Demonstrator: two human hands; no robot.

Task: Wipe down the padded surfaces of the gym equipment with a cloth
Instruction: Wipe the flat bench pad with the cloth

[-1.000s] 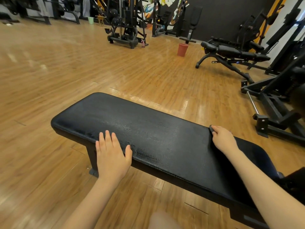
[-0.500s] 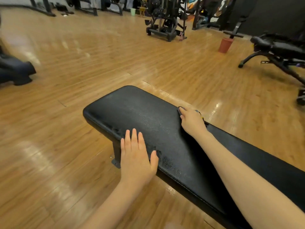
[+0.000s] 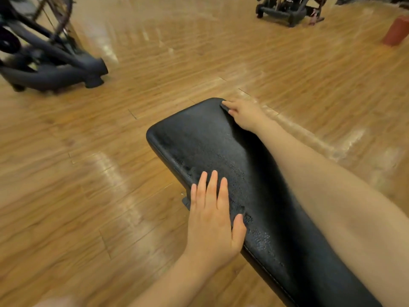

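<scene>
A black padded bench [image 3: 210,147] runs from the lower right up to the middle of the head view, and its top looks damp and speckled. My right hand [image 3: 245,115] reaches across to the far corner of the bench's end. Its fingers hold a small dark cloth [image 3: 224,106] against the pad, and most of the cloth is hidden under the hand. My left hand [image 3: 212,220] lies flat with straight fingers on the bench's near edge and holds nothing.
Wooden floor surrounds the bench. The dark base of a machine [image 3: 55,69] stands at the upper left. Another machine's frame [image 3: 287,9] is at the top right, with a red bucket [image 3: 396,32] near the right edge.
My right hand has slid with the cloth along the pad to the bench's far end corner. The view has swung left and down. My left hand stays flat on the near edge.
</scene>
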